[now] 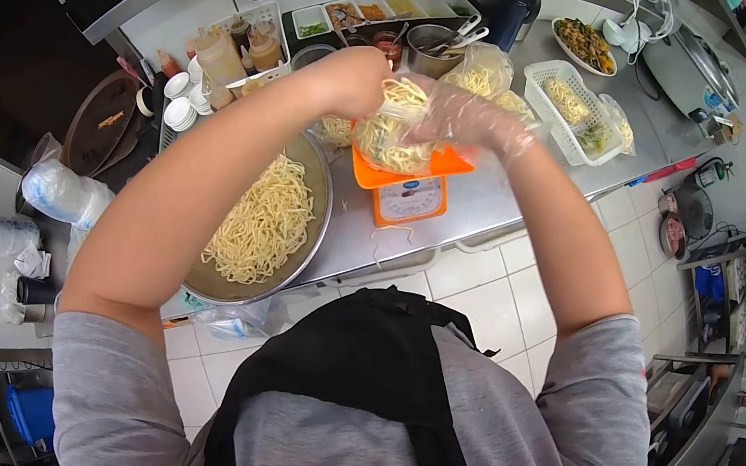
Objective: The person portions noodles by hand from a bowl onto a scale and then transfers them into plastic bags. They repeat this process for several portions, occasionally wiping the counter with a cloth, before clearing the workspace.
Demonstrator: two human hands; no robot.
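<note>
A clear plastic bag [394,146] with pale noodles in it is over the orange tray [453,162] of a kitchen scale [410,202]. My left hand [356,82], bare and closed, grips the bag's upper edge. My right hand [469,117] wears a clear plastic glove; its fingers curl round a clump of noodles [405,95] at the bag's mouth. Their tips are partly hidden. Left of the scale, a big metal bowl [322,225] holds a heap of loose noodles [265,226], partly behind my left forearm.
Filled noodle bags [479,76] stand behind my right hand, with a white basket [590,158] to their right. Along the back are a metal pot [429,61], topping trays [341,13] and sauce bottles [218,57]. A stray noodle [381,246] hangs near the counter's front edge.
</note>
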